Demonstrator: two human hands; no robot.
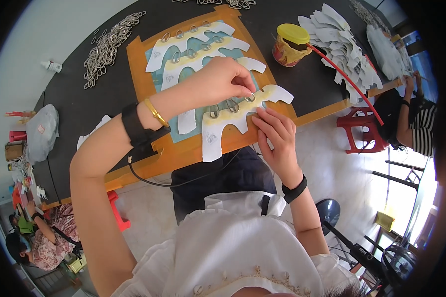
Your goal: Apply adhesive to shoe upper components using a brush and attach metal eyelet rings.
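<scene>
My left hand [228,81] reaches across the board with thumb and forefinger pinched on an oval metal ring [250,98]. That ring is at the yellowed upper edge of a white cut-out piece [214,134] with scalloped notches. Two more oval rings stand along the same edge, one of them a grey ring [232,105]. My right hand [278,129] is beside the piece's near right edge, fingers extended and apart, fingertips at or touching it. Farther back, similar white pieces [156,58] with rings along their edges lie on a blue-green sheet [177,136].
An orange-taped board [141,74] lies on the black table [74,109]. At left is a pile of metal rings [106,52]. A yellow-lidded tub [290,47], a red stick [349,76] and a heap of white pieces [332,34] are at right. Other people sit at both sides.
</scene>
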